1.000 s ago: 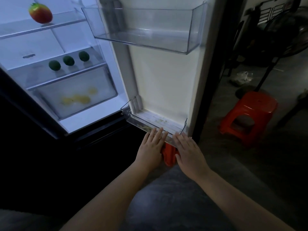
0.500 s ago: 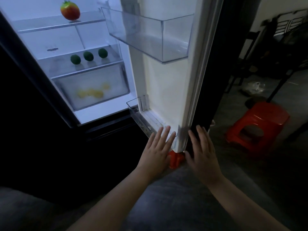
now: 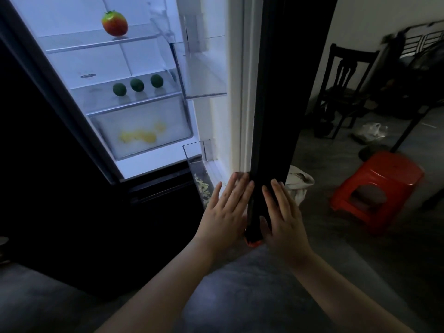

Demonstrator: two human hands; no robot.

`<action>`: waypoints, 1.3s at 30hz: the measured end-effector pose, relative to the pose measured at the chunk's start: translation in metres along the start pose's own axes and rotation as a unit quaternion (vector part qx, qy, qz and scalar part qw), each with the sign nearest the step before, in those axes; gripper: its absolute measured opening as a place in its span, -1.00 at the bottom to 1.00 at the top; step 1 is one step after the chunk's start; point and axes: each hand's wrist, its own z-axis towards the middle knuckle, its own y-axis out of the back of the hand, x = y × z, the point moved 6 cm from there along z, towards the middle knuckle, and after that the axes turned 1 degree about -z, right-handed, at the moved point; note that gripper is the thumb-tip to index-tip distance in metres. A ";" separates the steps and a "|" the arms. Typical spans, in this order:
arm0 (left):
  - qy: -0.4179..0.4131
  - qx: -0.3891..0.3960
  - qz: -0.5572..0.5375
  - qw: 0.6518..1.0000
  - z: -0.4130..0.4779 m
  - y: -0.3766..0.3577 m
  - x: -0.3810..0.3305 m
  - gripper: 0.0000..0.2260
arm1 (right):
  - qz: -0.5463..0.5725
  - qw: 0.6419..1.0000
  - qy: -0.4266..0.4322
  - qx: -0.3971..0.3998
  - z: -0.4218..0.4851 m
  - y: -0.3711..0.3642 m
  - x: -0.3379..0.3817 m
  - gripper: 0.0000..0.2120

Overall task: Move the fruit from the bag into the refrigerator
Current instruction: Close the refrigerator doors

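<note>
The lit refrigerator stands open at the upper left. A red-green fruit rests on its upper shelf, three green limes on the shelf below, and yellow fruit shows through the frosted drawer. The dark door is seen edge-on in the middle. My left hand lies flat on the door's inner side near the bottom, my right hand flat on its outer side; fingers spread, holding nothing. A white bag sits on the floor behind the door. Something orange-red peeks out under the door's lower edge.
A red plastic stool stands on the floor to the right. Behind it are a dark wooden chair, a fan stand and a crumpled plastic bag. Clear door bins hang on the door's inner face.
The door has swung from facing me to edge-on, toward the fridge. My right hand moved from its inner face round to the outer side; my left stays on the inner side.
</note>
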 end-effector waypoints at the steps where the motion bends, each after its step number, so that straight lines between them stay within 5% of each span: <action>1: 0.001 -0.001 0.001 1.000 -0.003 0.001 0.004 -0.35 | 0.001 1.000 -0.003 0.002 0.000 0.000 0.004 -0.34; 14: 0.057 -0.070 0.005 0.996 -0.051 0.027 0.048 -0.39 | 0.071 0.993 0.074 0.061 0.005 -0.010 0.061 -0.44; 20: 0.053 -0.110 0.018 0.992 -0.064 0.045 0.046 -0.41 | 0.115 0.989 0.017 0.089 0.029 -0.019 0.058 -0.38; 28: 0.157 -0.087 0.005 0.984 -0.079 0.050 0.075 -0.56 | 0.160 0.965 0.124 0.164 0.049 -0.052 0.104 -0.39; 39: 0.267 -0.012 0.025 0.963 -0.111 0.050 0.159 -0.46 | 0.162 0.956 0.172 0.176 0.095 -0.102 0.162 -0.35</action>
